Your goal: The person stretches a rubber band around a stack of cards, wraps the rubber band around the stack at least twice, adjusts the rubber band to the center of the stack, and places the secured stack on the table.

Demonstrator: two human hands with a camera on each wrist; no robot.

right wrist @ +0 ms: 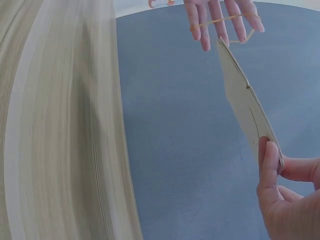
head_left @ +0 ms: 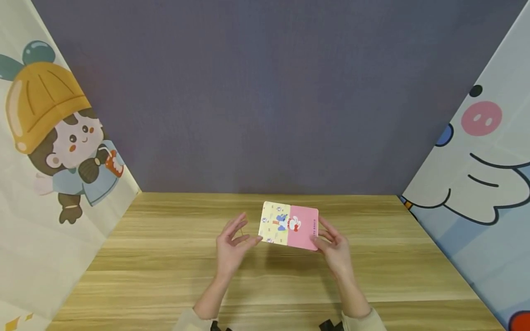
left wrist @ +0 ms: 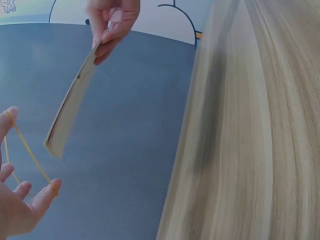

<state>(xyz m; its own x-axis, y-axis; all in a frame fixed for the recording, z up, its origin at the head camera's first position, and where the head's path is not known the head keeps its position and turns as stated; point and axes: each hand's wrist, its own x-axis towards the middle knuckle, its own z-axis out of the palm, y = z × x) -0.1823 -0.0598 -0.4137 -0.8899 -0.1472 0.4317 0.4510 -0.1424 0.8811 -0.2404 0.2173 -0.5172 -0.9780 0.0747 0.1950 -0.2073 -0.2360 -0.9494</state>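
Booklet (head_left: 288, 225), one, thin, rounded corners, layered edge; cover part yellow with small motifs, part pink, a white rabbit figure and a blue figure where the two colours meet; located above the worktop, clear of its surface; nearest, two pale sleeves (head_left: 364, 322), with dark wrist fittings (head_left: 331, 325) between them at the lower edge of the head view; next, the pair of hands; right hand (head_left: 337, 257), closed in a pinch, thumb on the cover and fingers behind, holding the booklet by its pink end; left hand (head_left: 229, 253), well opened, digits spread, a thin yellow elastic band (left wrist: 31, 155) stretched across them; left thumb beside the yellow end's lower corner in the head view, contact there cannot be told; beneath, worktop (head_left: 165, 266), light wood grain in long streaks, a soft shadow under the booklet; to the left, pale panel (head_left: 25, 243) printed with a cartoon child in an orange hat; to the right, pale and blue panel (head_left: 468, 257) printed with a white cartoon animal, pink snout; farthest, plain dark grey-violet back panel (head_left: 265, 92), standing along the worktop's far edge.
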